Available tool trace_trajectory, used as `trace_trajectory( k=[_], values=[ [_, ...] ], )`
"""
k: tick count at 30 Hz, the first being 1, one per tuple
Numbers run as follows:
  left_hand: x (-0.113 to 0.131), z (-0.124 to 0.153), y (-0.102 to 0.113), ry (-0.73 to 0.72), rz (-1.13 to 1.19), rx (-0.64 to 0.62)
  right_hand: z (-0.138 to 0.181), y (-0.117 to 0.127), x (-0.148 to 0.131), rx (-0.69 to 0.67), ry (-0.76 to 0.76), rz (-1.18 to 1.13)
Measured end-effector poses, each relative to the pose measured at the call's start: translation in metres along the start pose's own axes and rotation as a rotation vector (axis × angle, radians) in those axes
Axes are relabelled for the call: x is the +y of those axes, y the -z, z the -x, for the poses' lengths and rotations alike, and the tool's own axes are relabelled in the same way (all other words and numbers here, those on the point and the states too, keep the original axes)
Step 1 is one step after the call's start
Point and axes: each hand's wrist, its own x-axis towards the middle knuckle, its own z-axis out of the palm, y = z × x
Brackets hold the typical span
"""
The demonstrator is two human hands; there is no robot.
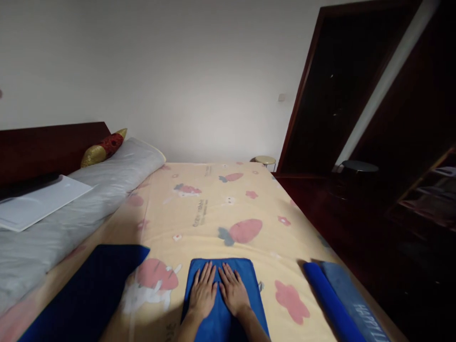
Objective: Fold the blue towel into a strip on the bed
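My left hand (202, 293) and my right hand (233, 289) lie flat, side by side, palms down on a folded blue cloth (249, 270). The fingers of both hands are spread and point away from me. The cloth rests on a yellow bed sheet (213, 209) printed with pink strawberries. Neither hand grips anything.
A dark blue cloth (89, 289) lies spread at the left on the sheet. A folded blue cloth with lettering (342, 299) lies at the bed's right edge. A grey bolster pillow (89, 194) carries a white board (39, 202). Dark wooden doorway (338, 95) and stools (265, 160) stand beyond.
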Motion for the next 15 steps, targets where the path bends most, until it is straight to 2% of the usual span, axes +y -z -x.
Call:
trace_trajectory(
  k=[4, 7, 10, 12, 15],
  values=[
    [-0.047, 0.001, 0.004, 0.205, -0.034, 0.042, 0.0, 0.015, 0.052, 0.087, -0.252, 0.087],
    [-0.06, 0.006, 0.011, 0.211, -0.048, 0.055, 0.004, 0.016, 0.072, 0.119, -0.319, 0.147],
    [-0.037, 0.001, 0.017, 0.188, -0.079, 0.106, -0.002, 0.008, 0.054, 0.185, -0.324, 0.141],
    [-0.012, -0.005, 0.017, 0.075, -0.063, 0.116, -0.007, 0.0, 0.027, 0.197, -0.211, 0.087],
    [0.008, -0.011, 0.009, -0.087, -0.009, 0.052, -0.01, -0.009, 0.0, 0.077, 0.005, 0.006]
  ],
)
